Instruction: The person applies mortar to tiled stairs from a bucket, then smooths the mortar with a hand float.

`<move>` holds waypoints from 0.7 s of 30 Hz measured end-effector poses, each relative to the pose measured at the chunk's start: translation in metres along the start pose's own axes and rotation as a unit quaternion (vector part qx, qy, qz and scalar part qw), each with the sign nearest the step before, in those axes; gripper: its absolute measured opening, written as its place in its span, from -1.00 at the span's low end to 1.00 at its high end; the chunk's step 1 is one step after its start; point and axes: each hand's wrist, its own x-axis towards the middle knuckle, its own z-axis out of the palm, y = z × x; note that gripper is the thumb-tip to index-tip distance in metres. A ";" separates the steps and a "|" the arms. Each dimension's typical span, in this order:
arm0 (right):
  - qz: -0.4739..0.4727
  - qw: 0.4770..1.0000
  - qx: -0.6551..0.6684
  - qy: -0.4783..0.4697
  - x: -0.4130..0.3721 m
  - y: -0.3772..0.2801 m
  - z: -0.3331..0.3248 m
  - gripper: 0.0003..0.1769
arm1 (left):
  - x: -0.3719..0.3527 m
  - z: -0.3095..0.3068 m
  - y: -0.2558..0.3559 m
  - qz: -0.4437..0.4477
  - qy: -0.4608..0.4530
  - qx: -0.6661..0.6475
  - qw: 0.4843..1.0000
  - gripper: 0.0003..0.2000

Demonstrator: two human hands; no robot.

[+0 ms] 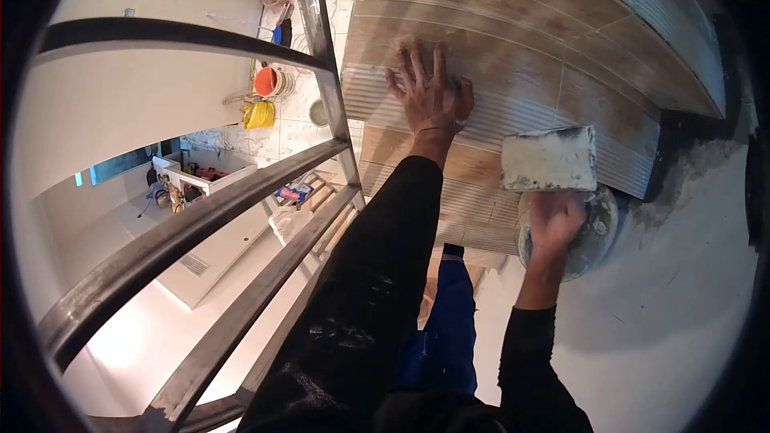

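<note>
On the stairs, centre to far right: steps (pixel 513 56) clad in wood-look tile, flat brown planks with pale joints, dusty on top; ribbed strips (pixel 513 116) of fine parallel grooves along the edges.

Left hand (pixel 431 102), one: palm down, fingers spread, over the step at the left part of a ribbed strip. Sleeve (pixel 369 265): black cloth, chalky white smears; hides part of the near steps.

Right hand (pixel 555 220), one: curled into a fist at the near edge of a trowel (pixel 549 159), its grip out of sight behind the fingers. Trowel blade: rectangular, coated in pale, dark-flecked paste; set in front of the ribbed strip, right of the left hand. Whether it touches the tile, cannot tell.

Bucket (pixel 600 234), one: round, grey, smeared; partly covered by trowel and right hand.

Wall (pixel 674 297), near right: smooth white, with a rough grey patch (pixel 694 180) beside the step ends.

Metal railing (pixel 200 239), left: flat dark bars, scuffed, joined to an upright post; stands between steps and lower floor (pixel 293 140), partly blocking the view of it.

Beyond the railing, far left: orange-lined bucket (pixel 266 81); yellow bag (pixel 258 115), crumpled; round grey tub (pixel 319 113), on pale square tiles.

Trouser leg (pixel 451 301), near centre: blue cloth.
</note>
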 end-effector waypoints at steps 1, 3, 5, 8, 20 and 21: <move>0.001 1.000 0.001 0.001 -0.008 0.005 0.008 -0.32 | -0.001 -0.001 0.000 0.000 -0.001 0.001 1.000 -0.23; 0.021 0.999 0.050 -0.002 -0.028 0.022 0.025 -0.36 | -0.001 -0.001 -0.002 0.005 0.006 -0.009 1.000 -0.25; 0.044 0.996 0.082 -0.007 -0.039 0.032 0.012 -0.37 | -0.002 0.003 -0.004 0.010 0.023 0.000 1.000 -0.24; 0.066 0.991 0.115 -0.007 -0.051 0.035 0.004 -0.38 | -0.001 0.012 -0.006 0.028 0.058 0.014 0.998 -0.25; 0.008 0.989 0.146 0.026 -0.155 0.102 -0.053 -0.35 | 0.000 0.029 -0.029 0.147 0.152 0.007 0.977 -0.43; 0.000 0.985 0.170 0.029 -0.156 0.105 -0.048 -0.35 | 0.005 0.030 -0.031 0.147 0.147 0.019 0.978 -0.43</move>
